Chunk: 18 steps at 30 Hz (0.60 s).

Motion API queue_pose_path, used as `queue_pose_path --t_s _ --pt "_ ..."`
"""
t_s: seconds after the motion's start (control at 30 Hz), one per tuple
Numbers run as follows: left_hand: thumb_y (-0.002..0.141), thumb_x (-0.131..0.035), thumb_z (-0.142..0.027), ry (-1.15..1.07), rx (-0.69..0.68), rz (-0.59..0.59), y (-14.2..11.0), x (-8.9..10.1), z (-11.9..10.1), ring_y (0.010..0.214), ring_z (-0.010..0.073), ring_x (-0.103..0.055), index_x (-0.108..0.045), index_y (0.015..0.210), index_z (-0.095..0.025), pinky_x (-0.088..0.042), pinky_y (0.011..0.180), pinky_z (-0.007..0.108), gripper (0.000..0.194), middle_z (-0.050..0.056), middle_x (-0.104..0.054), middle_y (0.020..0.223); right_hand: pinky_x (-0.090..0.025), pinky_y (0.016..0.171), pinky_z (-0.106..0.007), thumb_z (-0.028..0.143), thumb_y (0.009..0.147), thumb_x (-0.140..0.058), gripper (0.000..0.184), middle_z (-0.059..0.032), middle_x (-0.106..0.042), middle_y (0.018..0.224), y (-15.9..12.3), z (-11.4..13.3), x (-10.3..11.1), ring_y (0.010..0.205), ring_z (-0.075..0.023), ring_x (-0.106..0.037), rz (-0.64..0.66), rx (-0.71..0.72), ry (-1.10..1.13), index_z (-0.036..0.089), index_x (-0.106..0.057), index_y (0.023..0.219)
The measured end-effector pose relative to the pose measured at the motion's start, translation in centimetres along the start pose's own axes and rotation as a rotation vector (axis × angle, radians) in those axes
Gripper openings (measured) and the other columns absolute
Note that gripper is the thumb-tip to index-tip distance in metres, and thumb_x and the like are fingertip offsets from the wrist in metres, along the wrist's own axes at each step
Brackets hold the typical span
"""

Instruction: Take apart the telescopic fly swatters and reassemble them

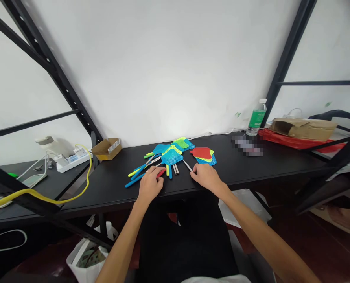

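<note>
A white wall rises behind a black desk [251, 165], framed by black metal shelving uprights [51, 74]. On the desk, a loose fan of plastic fly swatters [170, 157] lies with its blue and yellow-green mesh heads pointing away from the person, and a red swatter head [201, 153] sits on a small stack at the right. The left hand [150, 184] is at the near end of the fan, its fingers curled closed over a red handle [161, 173], apparently holding it. The right hand [206, 177] is relaxed and half open, its fingertips [194, 169] just beside a thin metal shaft [187, 165]. Further along stand a water bottle [256, 117] with a green label and a small cardboard box [106, 149] with a white label; neither label's writing is legible.
</note>
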<state>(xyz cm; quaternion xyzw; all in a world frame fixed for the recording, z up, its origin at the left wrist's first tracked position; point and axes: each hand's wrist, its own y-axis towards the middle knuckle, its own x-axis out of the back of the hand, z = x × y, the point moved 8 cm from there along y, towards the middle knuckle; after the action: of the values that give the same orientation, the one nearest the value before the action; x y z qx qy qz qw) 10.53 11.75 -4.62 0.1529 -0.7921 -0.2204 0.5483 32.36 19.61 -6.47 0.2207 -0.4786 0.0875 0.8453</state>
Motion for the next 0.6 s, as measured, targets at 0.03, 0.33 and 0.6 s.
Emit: queue_pose_path --t_s 0.03,0.33,0.6 --pt "0.079 -0.048 -0.007 0.007 0.015 -0.012 0.0 0.0 0.2 0.098 0.0241 -0.063 -0.068 0.115 -0.026 -0.05 0.084 0.034 0.045 0.005 -0.068 0.109 -0.033 0.054 -0.029 0.025 0.081 -0.065 0.014 -0.0068 -0.063 0.063 0.0 -0.2 0.1 0.063 -0.0213 -0.06 0.043 0.011 0.05 0.02 -0.064 0.068" --pt "0.075 -0.046 -0.003 0.056 0.042 -0.021 0.1 0.0 0.8 0.089 0.026 -0.061 -0.068 0.113 -0.023 -0.048 0.077 0.035 0.049 0.003 -0.072 0.088 -0.026 0.038 -0.021 0.028 0.076 -0.06 0.01 0.0028 -0.054 0.053 0.9 -2.5 -1.5 0.04 -0.008 -0.041 0.324 -0.21 1.016 0.019 -0.056 0.073" --pt "0.083 -0.047 -0.011 0.065 -0.016 -0.026 0.2 0.0 0.1 0.092 0.0265 -0.06 -0.071 0.109 -0.021 -0.049 0.082 0.038 0.037 0.007 -0.071 0.097 -0.039 0.045 -0.021 0.039 0.082 -0.06 0.028 -0.0095 -0.073 0.086 1.5 -2.4 -1.6 0.059 -0.0133 -0.06 0.168 -0.197 1.289 0.017 -0.069 0.098"
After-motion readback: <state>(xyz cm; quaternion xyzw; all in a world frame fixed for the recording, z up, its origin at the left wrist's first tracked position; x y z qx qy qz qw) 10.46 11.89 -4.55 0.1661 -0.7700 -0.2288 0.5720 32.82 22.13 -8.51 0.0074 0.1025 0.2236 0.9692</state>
